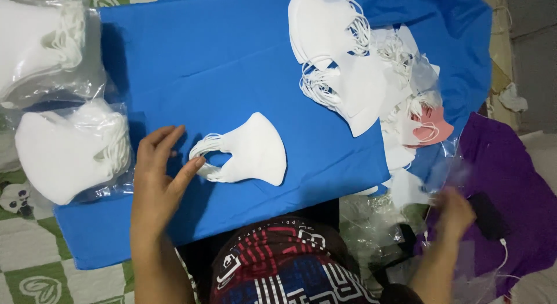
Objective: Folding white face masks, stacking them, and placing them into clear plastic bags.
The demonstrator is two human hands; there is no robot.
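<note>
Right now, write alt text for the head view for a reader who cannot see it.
A person's left hand touches the ear loops of a small stack of white masks on a blue cloth, while the blurred right hand reaches into clear plastic bags. Bagged masks lie left, loose masks right.
</note>
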